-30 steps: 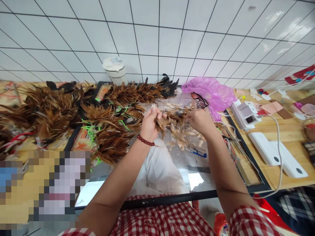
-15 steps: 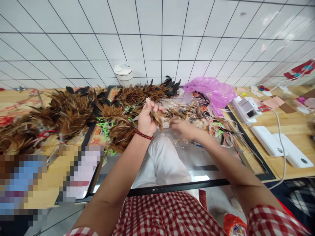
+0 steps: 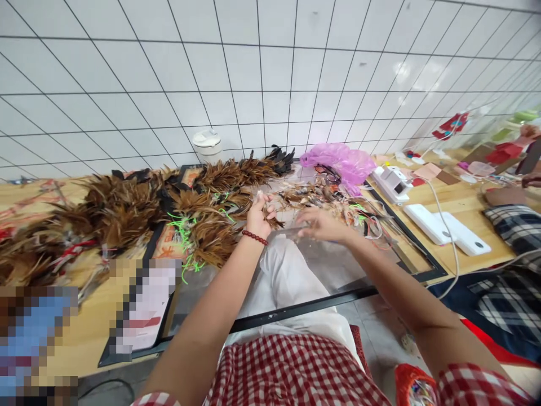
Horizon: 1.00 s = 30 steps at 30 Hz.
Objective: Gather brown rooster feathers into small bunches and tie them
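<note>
My left hand [image 3: 257,219], with a red bead bracelet on the wrist, is closed around a small bunch of brown feathers [image 3: 271,213] above the glass tabletop [image 3: 321,270]. Just to its right, my right hand [image 3: 322,225] pinches a thin pale feather [image 3: 292,230] that points toward the bunch. Beyond both hands lies a heap of loose feathers [image 3: 321,194]. Tied brown feather bundles [image 3: 127,211] with green string [image 3: 182,230] cover the table to the left.
A white lidded cup [image 3: 207,145] stands by the tiled wall. A pink plastic bag [image 3: 342,160] with glasses [image 3: 327,172] on it lies behind. White devices [image 3: 448,231] with a cable sit on the wooden table at right, near another person's plaid sleeve [image 3: 509,223].
My right hand has drawn back from the loose feather heap toward my left hand. The view has swung up and to the right, bringing the other person's sleeve into sight.
</note>
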{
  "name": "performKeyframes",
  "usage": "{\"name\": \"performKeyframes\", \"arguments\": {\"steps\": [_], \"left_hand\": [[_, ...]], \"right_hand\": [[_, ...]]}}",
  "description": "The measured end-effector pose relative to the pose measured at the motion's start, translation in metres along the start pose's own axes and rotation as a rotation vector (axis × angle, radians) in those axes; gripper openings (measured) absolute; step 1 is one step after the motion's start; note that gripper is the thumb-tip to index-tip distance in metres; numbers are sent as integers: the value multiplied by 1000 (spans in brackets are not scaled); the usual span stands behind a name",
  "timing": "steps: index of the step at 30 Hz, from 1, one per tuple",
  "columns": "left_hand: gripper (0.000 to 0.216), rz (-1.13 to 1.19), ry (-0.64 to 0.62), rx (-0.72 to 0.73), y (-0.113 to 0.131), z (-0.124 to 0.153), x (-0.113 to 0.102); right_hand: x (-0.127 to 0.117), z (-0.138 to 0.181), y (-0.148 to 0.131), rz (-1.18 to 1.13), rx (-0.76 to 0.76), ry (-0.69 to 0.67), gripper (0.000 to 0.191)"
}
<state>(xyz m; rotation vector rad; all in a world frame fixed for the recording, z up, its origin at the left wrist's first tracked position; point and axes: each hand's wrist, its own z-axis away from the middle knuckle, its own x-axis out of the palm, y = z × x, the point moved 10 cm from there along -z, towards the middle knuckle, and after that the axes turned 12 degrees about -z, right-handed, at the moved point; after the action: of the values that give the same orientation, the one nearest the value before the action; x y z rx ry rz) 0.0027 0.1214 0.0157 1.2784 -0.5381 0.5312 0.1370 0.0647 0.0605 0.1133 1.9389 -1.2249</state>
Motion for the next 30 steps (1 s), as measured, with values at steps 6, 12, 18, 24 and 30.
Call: {"name": "performKeyframes", "arguments": {"steps": [6, 12, 18, 24, 30], "left_hand": [[24, -17, -53, -37, -9, -3, -4], [28, -147, 43, 26, -20, -10, -21], [32, -268, -118, 26, -27, -6, -9], [28, -260, -173, -14, -28, -5, -9], [28, -283, -181, -15, -29, -4, -8]], "right_hand": [[1, 0, 14, 443, 157, -16, 19], [-71, 53, 46, 89, 339, 144, 20], [-6, 91, 44, -238, 368, -289, 19], [-71, 46, 55, 41, 290, 288, 18], [-52, -15, 35, 449, 243, 316, 28]]}}
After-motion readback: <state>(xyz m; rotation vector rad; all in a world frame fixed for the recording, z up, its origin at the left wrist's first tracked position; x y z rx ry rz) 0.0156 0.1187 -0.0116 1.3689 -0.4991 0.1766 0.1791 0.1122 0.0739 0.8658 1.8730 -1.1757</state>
